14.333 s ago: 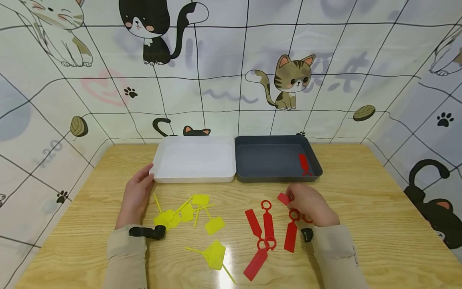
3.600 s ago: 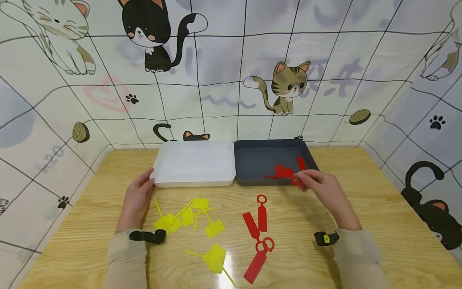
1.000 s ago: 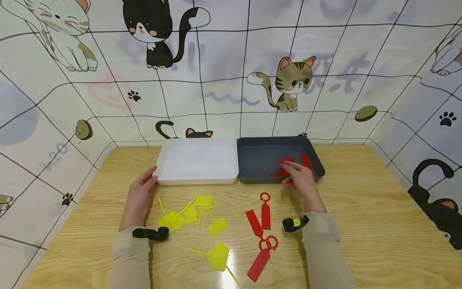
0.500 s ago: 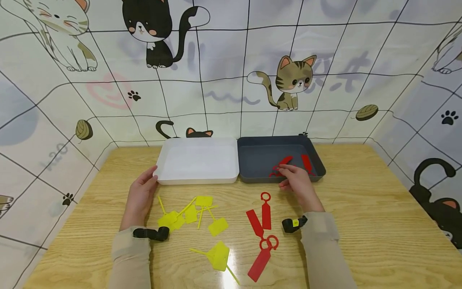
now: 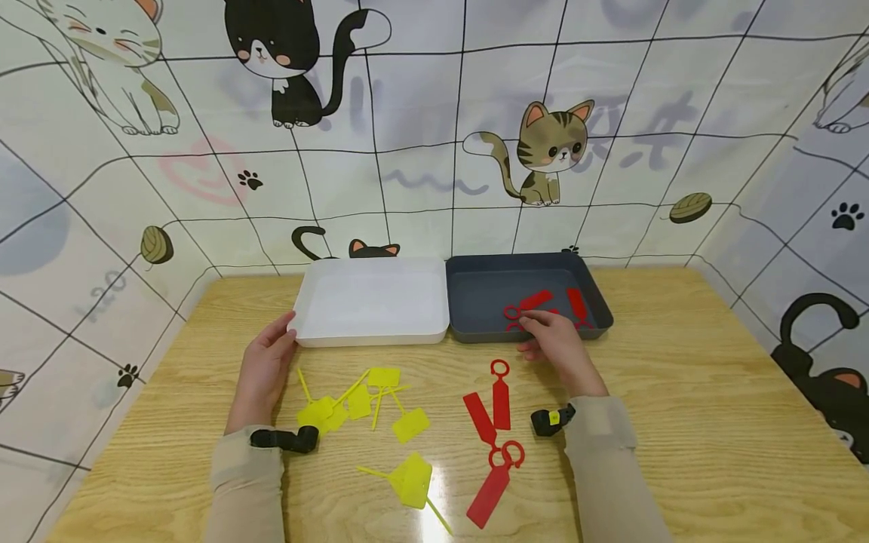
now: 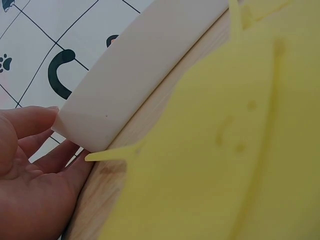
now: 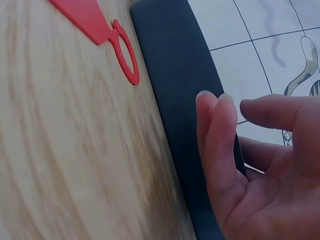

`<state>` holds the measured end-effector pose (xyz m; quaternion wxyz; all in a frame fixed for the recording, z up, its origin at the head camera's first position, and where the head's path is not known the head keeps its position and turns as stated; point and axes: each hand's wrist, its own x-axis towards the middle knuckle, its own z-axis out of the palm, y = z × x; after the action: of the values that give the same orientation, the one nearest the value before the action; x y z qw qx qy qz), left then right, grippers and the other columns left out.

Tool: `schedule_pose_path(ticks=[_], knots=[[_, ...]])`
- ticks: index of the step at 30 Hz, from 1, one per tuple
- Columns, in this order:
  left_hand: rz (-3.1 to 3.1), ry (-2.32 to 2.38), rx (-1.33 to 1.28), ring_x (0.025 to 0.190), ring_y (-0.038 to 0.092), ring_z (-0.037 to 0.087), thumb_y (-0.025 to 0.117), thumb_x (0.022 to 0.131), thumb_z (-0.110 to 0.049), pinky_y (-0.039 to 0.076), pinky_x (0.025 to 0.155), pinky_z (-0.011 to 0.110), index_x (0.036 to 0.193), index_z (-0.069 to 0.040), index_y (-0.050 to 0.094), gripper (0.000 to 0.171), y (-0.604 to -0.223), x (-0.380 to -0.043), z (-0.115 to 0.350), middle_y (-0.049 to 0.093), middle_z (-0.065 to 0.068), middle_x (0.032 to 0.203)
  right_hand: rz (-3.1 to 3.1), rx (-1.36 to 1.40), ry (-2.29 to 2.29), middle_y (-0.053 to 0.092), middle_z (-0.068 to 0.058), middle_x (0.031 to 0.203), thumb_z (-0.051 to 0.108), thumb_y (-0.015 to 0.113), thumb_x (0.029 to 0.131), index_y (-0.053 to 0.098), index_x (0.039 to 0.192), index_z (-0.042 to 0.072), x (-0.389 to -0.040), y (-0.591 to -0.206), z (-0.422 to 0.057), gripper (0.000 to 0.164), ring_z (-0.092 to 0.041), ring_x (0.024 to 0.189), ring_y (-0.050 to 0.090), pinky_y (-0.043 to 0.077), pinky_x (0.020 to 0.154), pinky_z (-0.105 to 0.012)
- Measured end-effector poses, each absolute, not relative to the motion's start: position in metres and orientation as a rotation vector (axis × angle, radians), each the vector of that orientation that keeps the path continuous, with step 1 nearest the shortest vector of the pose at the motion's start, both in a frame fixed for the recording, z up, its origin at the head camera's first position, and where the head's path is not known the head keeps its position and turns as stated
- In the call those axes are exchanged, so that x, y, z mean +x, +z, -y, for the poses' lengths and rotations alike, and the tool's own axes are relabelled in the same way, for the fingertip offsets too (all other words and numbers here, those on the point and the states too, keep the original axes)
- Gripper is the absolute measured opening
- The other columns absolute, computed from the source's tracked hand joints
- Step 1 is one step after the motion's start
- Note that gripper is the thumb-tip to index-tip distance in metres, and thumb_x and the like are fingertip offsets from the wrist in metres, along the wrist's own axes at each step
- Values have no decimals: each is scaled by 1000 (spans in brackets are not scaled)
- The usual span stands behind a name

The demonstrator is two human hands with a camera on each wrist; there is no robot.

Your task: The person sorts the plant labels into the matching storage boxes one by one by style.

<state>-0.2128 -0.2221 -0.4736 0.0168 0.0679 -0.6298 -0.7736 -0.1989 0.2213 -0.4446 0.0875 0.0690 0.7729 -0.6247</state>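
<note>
My left hand (image 5: pixel 265 366) grips the near left corner of the white tray (image 5: pixel 366 341), thumb and fingers around its edge in the left wrist view. My right hand (image 5: pixel 560 343) hovers over the front rim of the dark grey tray (image 5: pixel 468 332). Its thumb and fingertips stand apart in the right wrist view, with nothing visible between them. Inside the dark tray lie several red ring-ended plastic tags (image 5: pixel 536 299), one along the right side (image 5: pixel 576 303); the right hand partly covers others. A red tag (image 7: pixel 87 20) on the table shows near that tray.
Three red tags (image 5: pixel 487 498) lie on the table in front of the dark tray. Several yellow tags with thin stems (image 5: pixel 410 426) are scattered before the white tray, one overlapping pair (image 5: pixel 410 481) nearer me. A cat-patterned cloth wall (image 5: pixel 421 173) encloses the table's back and sides.
Since the oldest frame, more red tags have passed from the table into the dark tray. Over the last second my right hand has drawn slightly left and nearer, exposing one tag's ring; my left hand stays.
</note>
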Motion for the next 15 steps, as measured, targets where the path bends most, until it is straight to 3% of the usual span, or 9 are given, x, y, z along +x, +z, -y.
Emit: schedule_pose_path(ticks=[15], knots=[[1945, -2401, 194, 128, 27, 21, 48, 92, -11, 28, 101, 24, 135, -5, 38, 44, -472, -213, 222, 26, 10, 141, -2306, 152, -1881, 44, -12, 128, 29, 51, 91, 39, 134, 8, -198, -442, -220, 49, -29, 75, 63, 53, 66, -36]])
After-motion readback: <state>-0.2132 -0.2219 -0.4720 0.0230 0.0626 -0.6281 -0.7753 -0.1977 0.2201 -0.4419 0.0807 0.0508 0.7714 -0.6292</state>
